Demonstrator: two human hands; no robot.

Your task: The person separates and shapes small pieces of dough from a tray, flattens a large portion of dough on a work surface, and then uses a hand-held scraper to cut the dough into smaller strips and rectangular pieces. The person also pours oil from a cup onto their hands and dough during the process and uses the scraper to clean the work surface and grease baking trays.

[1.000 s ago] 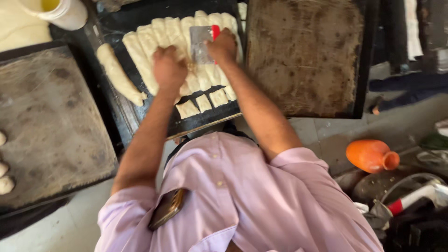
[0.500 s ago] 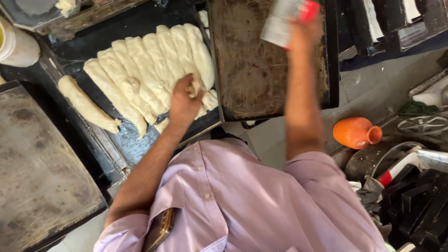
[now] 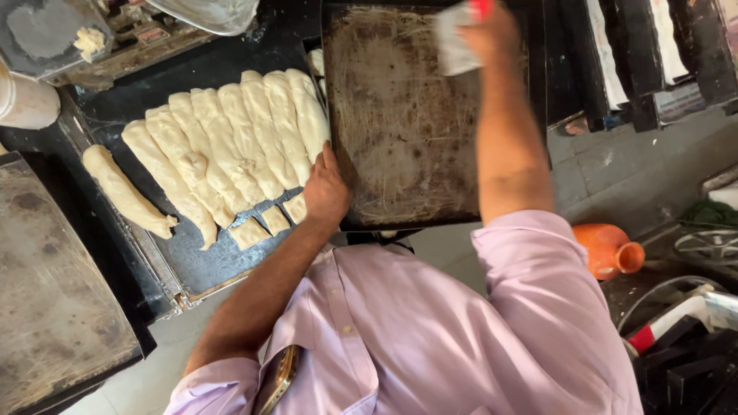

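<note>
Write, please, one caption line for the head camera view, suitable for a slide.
Left hand beside cut dough pieces and dough strips; right hand holds a scraper over a dark tray.

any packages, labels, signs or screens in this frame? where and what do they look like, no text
Small label: top left, on the cluttered surface behind the dough tray; pale rectangle with a red edge.
Clear plastic bag: top edge, left of centre; crumpled, see-through.
Phone: bottom, in the shirt's chest pocket; dark slab with a gold edge, screen not showing.
Pale cylindrical container: left edge; off-white, no label visible.
No signs.
</note>
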